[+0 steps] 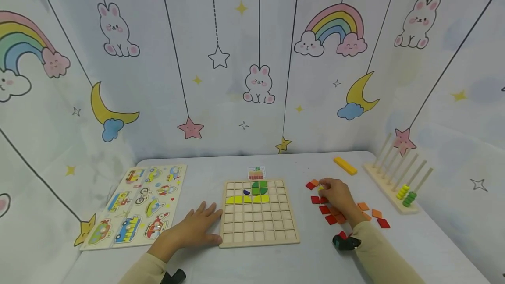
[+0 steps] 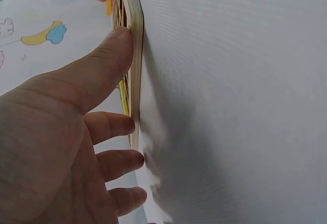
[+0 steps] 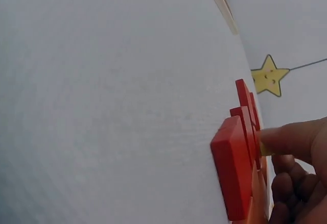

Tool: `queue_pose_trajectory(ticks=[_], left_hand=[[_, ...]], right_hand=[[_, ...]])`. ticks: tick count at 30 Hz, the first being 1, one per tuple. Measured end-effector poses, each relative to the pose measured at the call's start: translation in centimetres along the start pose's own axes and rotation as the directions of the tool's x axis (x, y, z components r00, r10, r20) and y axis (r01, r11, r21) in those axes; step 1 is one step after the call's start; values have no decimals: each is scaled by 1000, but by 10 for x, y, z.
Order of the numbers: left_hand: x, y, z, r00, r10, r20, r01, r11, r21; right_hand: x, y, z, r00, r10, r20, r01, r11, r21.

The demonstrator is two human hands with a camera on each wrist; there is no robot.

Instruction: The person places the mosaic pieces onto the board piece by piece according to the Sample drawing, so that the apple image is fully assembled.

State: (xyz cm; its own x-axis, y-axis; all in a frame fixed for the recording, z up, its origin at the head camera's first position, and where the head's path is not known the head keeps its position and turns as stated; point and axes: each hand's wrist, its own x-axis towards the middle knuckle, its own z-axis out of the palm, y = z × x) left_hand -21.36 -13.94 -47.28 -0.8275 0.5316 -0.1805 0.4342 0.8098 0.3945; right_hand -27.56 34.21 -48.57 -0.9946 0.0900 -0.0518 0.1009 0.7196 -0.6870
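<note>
A wooden grid board (image 1: pixel 259 218) lies on the table with a row of yellow tiles (image 1: pixel 238 199), green rounded pieces (image 1: pixel 259 187) and a small dark blue piece (image 1: pixel 247 192) in its cells. My left hand (image 1: pixel 199 227) rests at the board's left edge, fingers spread. In the left wrist view the thumb and fingertips (image 2: pixel 121 34) touch the board's wooden side. Over the loose tiles right of the board, my right hand (image 1: pixel 338 197) pinches a small yellow piece (image 3: pixel 264 149) between thumb and fingers. Red tiles (image 1: pixel 330 219) lie around and below that hand.
A small picture card (image 1: pixel 257 172) stands behind the board. At the left lies a vehicle puzzle board (image 1: pixel 139 205). On the right are orange tiles (image 1: pixel 376 213), a yellow bar (image 1: pixel 345 166) and a peg stand (image 1: pixel 390 187) with yellow and green beads. A patterned curtain (image 1: pixel 225 91) hangs behind.
</note>
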Motion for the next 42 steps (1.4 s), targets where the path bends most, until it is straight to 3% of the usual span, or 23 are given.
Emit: queue_pose_trajectory(ticks=[6,10,16,21,24,26,30,32,34,36,38,42], left_hand=[[1,0,-1,1000,3,2,-3,1000,-2],[1,-1,0,1000,5,3,-5,1000,-2],[1,1,-1,1000,7,-7,-7,1000,9],[0,2,-2,1000,10,-8,-10,1000,9],[0,1,-1,1000,13,-3,-13,1000,7],[0,1,-1,1000,11,-3,-11,1000,6],[-1,0,0,1000,0,-1,0,1000,-2],[-1,0,0,1000,-3,2,3,1000,-7],[-1,0,1,1000,-4,5,4,1000,-10],[-1,-1,1,1000,-2,7,2,1000,-13],[0,-1,2,1000,1,4,-1,1000,-17],[0,-2,1,1000,7,-3,-7,1000,-15]], right_hand=[[-2,-3,-11,998,58,0,-57,980,193],[-1,-4,-16,996,86,-13,-77,944,321],[-1,-11,-13,985,170,15,-150,824,547],[-4,-31,3,987,128,94,-157,683,713],[-5,-46,17,987,79,138,-156,650,743],[-4,-56,29,986,55,158,-151,701,698],[-3,-76,58,982,35,185,-124,861,494],[-2,-85,71,982,6,189,-70,941,331],[-2,-92,81,982,-67,174,38,985,167],[-3,-97,88,979,-149,141,147,989,24],[-4,-102,92,970,-218,110,226,972,-66],[-5,-107,95,958,-270,95,281,950,-136]])
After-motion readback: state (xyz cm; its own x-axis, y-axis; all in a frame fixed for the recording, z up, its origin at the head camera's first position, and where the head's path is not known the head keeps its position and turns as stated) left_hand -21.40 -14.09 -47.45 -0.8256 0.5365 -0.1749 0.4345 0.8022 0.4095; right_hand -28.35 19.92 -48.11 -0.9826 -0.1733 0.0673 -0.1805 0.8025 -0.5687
